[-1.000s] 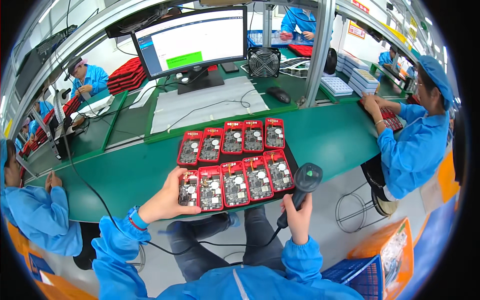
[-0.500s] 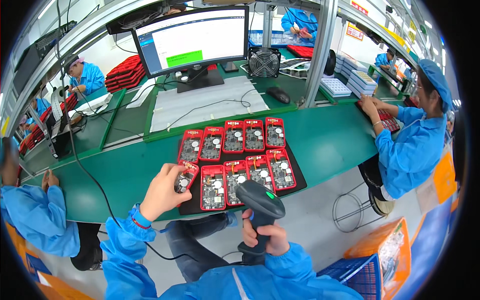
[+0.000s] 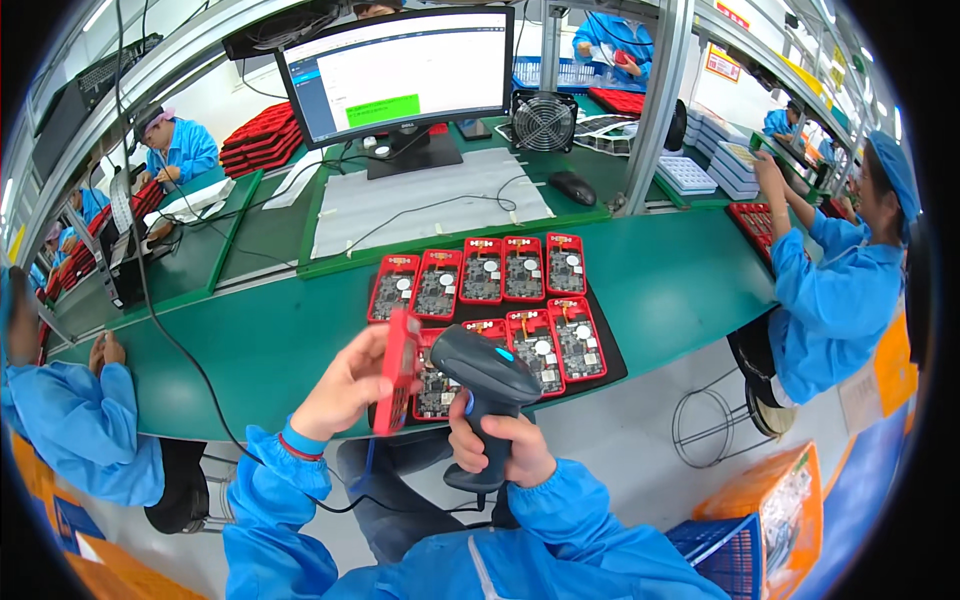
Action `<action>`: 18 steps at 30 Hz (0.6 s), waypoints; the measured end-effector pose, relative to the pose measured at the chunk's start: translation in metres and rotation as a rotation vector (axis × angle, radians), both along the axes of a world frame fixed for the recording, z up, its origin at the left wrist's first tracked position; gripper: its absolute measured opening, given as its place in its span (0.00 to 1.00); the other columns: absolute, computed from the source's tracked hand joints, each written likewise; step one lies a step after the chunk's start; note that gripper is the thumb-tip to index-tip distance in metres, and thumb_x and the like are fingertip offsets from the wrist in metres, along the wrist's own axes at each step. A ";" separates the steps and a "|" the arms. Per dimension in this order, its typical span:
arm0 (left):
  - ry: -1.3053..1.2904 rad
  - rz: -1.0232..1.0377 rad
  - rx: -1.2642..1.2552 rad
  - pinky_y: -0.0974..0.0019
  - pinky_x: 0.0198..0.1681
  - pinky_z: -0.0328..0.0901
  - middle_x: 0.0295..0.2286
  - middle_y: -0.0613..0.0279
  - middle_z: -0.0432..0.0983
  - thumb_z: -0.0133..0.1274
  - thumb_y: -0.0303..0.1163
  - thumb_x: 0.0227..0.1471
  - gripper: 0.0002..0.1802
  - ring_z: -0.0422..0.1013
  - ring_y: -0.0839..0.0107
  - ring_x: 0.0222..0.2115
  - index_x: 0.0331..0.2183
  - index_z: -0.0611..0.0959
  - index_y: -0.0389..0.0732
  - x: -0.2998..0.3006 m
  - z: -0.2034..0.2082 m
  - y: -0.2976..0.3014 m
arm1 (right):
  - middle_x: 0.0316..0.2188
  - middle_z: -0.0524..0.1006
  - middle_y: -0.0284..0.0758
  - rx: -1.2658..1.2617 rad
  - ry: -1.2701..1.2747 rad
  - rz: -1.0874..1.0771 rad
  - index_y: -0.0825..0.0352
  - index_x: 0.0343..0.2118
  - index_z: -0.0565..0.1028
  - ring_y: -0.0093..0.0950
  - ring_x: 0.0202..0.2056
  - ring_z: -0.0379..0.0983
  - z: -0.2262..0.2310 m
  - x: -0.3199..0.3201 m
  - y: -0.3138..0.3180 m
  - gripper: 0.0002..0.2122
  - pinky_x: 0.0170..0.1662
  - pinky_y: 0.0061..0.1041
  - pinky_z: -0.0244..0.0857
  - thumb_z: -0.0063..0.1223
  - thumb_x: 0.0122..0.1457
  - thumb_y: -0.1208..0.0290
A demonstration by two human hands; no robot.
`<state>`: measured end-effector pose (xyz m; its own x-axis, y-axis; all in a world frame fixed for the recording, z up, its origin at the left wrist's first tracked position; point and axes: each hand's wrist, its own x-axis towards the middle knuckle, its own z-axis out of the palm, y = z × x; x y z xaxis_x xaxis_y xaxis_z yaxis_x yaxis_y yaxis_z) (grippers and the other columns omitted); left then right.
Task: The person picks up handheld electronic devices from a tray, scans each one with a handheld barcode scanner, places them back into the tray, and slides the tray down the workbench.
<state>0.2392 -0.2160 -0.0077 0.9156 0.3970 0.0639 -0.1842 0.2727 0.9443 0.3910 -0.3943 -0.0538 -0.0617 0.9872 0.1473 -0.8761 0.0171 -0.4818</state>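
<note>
My left hand (image 3: 350,385) grips a red device housing (image 3: 397,375) by its side, lifted above the bench and tipped on edge, its board face mostly out of sight. In my right hand (image 3: 500,448) is a dark barcode scanner (image 3: 488,370), held by its handle with a small blue-green light on top. The scanner head is close to the held housing and covers part of the front row. Several more red housings with exposed circuit boards (image 3: 565,265) lie in two rows on a black mat (image 3: 612,355).
Behind the rows stand a monitor (image 3: 400,75), a mouse (image 3: 572,187) and a small fan (image 3: 543,121). A cable (image 3: 170,335) hangs down at left. Co-workers sit at the left (image 3: 75,430) and right (image 3: 840,300). Orange and blue crates (image 3: 735,545) stand on the floor at right.
My left hand has raised the red housing from the mat's front left corner and turned it on edge. My right hand has brought the scanner left and up toward it.
</note>
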 end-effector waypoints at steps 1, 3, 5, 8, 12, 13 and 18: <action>0.013 0.151 -0.043 0.55 0.51 0.66 0.46 0.56 0.66 0.55 0.31 0.51 0.34 0.67 0.65 0.47 0.56 0.60 0.38 0.006 0.005 -0.006 | 0.26 0.67 0.34 0.077 -0.044 -0.043 0.68 0.50 0.63 0.24 0.25 0.66 0.004 -0.001 -0.003 0.19 0.30 0.23 0.61 0.49 0.58 0.67; 0.083 0.492 -0.242 0.54 0.50 0.66 0.44 0.54 0.66 0.53 0.31 0.53 0.31 0.68 0.64 0.46 0.55 0.58 0.39 0.014 -0.001 -0.006 | 0.33 0.71 0.34 0.103 -0.465 -0.056 0.67 0.53 0.60 0.24 0.33 0.70 0.015 0.002 -0.018 0.25 0.40 0.24 0.65 0.56 0.54 0.72; 0.033 0.554 -0.317 0.53 0.51 0.65 0.45 0.52 0.64 0.54 0.32 0.54 0.31 0.68 0.62 0.46 0.53 0.54 0.40 0.018 0.001 -0.007 | 0.33 0.72 0.33 0.038 -0.837 -0.094 0.67 0.53 0.61 0.23 0.35 0.71 0.017 -0.003 -0.028 0.26 0.42 0.25 0.66 0.58 0.53 0.71; -0.003 0.624 -0.322 0.48 0.51 0.64 0.44 0.53 0.65 0.55 0.34 0.54 0.29 0.66 0.59 0.46 0.49 0.55 0.44 0.023 0.005 -0.017 | 0.31 0.78 0.41 0.021 -1.303 -0.368 0.71 0.47 0.67 0.30 0.32 0.78 0.034 -0.020 -0.024 0.27 0.37 0.25 0.69 0.67 0.45 0.69; -0.019 0.631 -0.327 0.49 0.50 0.65 0.45 0.50 0.65 0.55 0.33 0.53 0.29 0.66 0.60 0.47 0.49 0.55 0.44 0.029 0.015 -0.035 | 0.22 0.76 0.48 0.017 -1.541 -0.572 0.74 0.47 0.65 0.45 0.25 0.76 0.025 -0.031 -0.017 0.28 0.28 0.36 0.70 0.63 0.47 0.62; -0.031 0.637 -0.310 0.50 0.50 0.66 0.45 0.50 0.65 0.55 0.33 0.53 0.30 0.66 0.60 0.46 0.49 0.54 0.45 0.030 0.016 -0.039 | 0.22 0.76 0.49 0.016 -1.572 -0.611 0.75 0.46 0.66 0.45 0.24 0.76 0.025 -0.030 -0.017 0.28 0.27 0.37 0.70 0.62 0.47 0.61; 0.010 0.634 -0.285 0.51 0.48 0.67 0.43 0.49 0.66 0.56 0.33 0.53 0.32 0.68 0.60 0.45 0.49 0.51 0.48 0.034 0.006 -0.042 | 0.22 0.76 0.49 -0.009 -1.606 -0.607 0.74 0.46 0.66 0.45 0.24 0.76 0.021 -0.026 -0.021 0.28 0.27 0.37 0.70 0.62 0.47 0.61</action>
